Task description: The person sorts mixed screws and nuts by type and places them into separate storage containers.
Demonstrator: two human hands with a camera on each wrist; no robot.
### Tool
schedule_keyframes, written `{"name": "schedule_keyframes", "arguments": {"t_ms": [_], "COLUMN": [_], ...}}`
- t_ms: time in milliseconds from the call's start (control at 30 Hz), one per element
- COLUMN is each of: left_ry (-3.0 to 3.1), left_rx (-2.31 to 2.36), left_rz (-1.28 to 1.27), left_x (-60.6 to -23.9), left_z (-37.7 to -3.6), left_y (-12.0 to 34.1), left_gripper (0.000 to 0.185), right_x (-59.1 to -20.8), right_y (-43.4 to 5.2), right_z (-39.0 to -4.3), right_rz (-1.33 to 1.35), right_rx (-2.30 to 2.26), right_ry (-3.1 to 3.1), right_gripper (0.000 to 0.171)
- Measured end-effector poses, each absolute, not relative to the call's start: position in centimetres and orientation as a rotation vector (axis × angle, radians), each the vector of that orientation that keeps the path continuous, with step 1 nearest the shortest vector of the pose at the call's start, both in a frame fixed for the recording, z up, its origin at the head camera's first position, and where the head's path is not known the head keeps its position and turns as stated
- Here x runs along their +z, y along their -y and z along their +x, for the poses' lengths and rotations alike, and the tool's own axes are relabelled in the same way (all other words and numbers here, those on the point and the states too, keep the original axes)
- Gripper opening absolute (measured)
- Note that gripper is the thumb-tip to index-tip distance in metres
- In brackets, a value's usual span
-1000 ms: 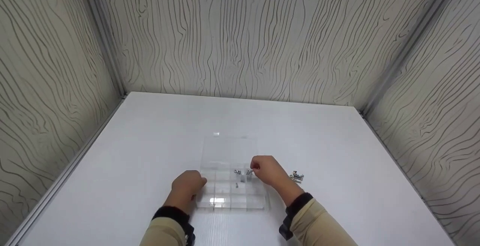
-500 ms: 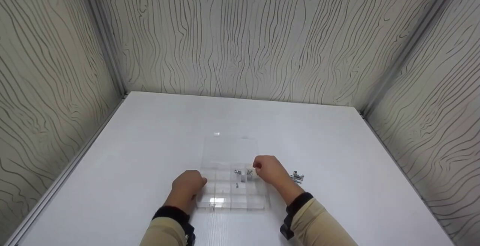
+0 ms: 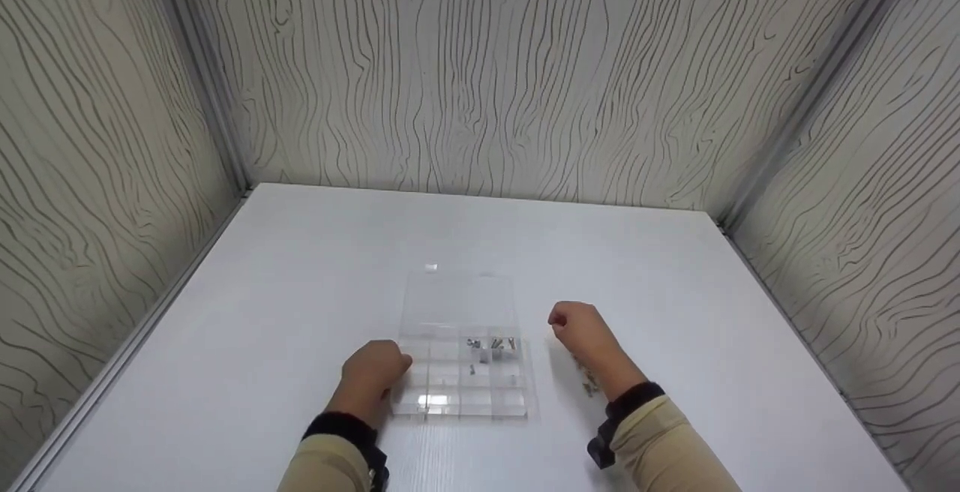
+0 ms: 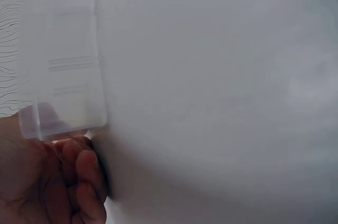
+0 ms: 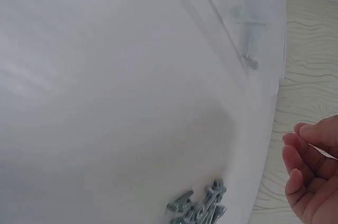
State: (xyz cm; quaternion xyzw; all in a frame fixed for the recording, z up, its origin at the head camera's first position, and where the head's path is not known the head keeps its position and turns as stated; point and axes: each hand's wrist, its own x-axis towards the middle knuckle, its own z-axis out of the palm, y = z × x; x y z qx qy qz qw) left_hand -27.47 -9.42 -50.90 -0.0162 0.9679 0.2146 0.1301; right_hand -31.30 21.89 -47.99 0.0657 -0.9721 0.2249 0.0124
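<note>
A clear plastic compartment box (image 3: 442, 372) lies on the white table, its transparent lid (image 3: 459, 298) folded back on the far side. My left hand (image 3: 373, 366) grips the box's left side; in the left wrist view the thumb shows through the plastic and the other fingers are curled against the edge. Silver screws (image 3: 498, 343) and other small metal parts sit in a few far-right compartments. My right hand (image 3: 586, 331) hovers to the right of the box, fingers loosely curled, nothing visible between them. Below it lies a pile of loose screws (image 5: 198, 208), partly hidden by the forearm in the head view.
The white table (image 3: 315, 252) extends around the box on all sides. Wood-grain patterned panels (image 3: 480, 79) stand at the back, left and right, with metal posts (image 3: 206, 72) at the corners.
My right hand has moved right, away from the box's compartments and over toward the loose screws, partly covering them. The left hand and the box have stayed in place.
</note>
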Motion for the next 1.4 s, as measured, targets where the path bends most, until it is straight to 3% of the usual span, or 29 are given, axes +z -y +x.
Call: {"name": "schedule_keyframes", "arguments": {"t_ms": [567,700,1033,1400], "left_ry": [-2.812,-2.811,-2.822,-2.806], "left_rx": [0.626,0.624,0.607,0.605], "left_rz": [-0.044,-0.035,-0.053,-0.051], "left_x": [-51.5,-51.6,-51.4,-51.2], "left_z": [-27.4,-27.5,-27.5,-27.7], "left_y": [9.7,9.7,9.4,9.3], "left_gripper": [0.032,0.032,0.032,0.031], "right_x": [-49.2,-49.8,-50.4,-50.5], "right_y": [-28.1,-28.5,-28.6,-28.2], "right_z": [-31.8,-31.6,-31.2,-31.3], "right_rz": [-0.063,-0.060,-0.001,0.005], "right_rx": [0.681,0.672,0.598,0.470], "right_ry": [3.129,3.174,3.157,3.220], "right_gripper": [0.005,0.001,0.012,0.007]}}
